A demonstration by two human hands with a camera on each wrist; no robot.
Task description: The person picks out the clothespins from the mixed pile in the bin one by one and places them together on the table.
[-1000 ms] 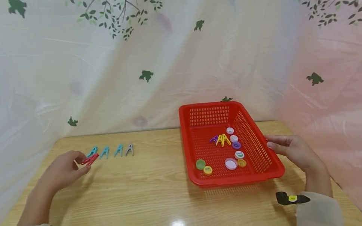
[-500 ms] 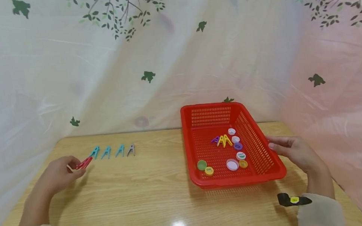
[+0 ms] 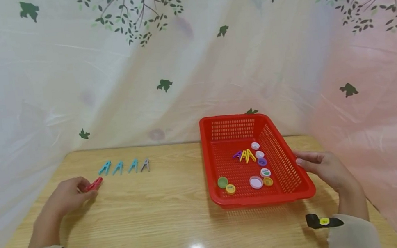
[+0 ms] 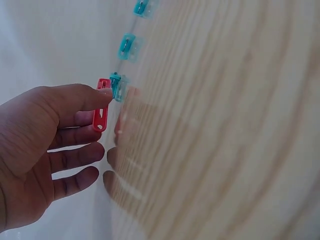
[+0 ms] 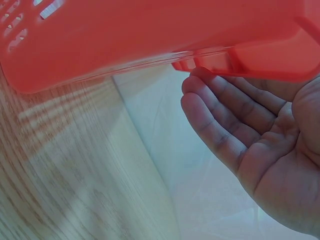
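Note:
Between thumb and index finger, my left hand (image 3: 67, 194) pinches a red clothespin (image 3: 95, 184) at the left of the table. In the left wrist view the clothespin (image 4: 100, 119) hangs just above the surface, the other fingers spread apart. Just beyond it stands a row of teal clothespins (image 3: 118, 167) ending in a grey one (image 3: 145, 165). On the right, my right hand (image 3: 328, 170) holds the side rim of a red plastic basket (image 3: 209, 168). The right wrist view shows its fingers (image 5: 220, 142) under the rim; the thumb is partly hidden.
Inside the basket lie yellow clothespins (image 3: 247, 156), a purple clothespin (image 3: 237, 154) and several bottle caps, among them a green one (image 3: 222, 182). The wooden table (image 3: 152, 229) meets a leaf-patterned curtain (image 3: 126, 108) at its back edge.
My left hand has drawn the red clothespin back from the leftmost teal one, toward me and slightly left. The right hand stays at the basket. The head view has shifted slightly.

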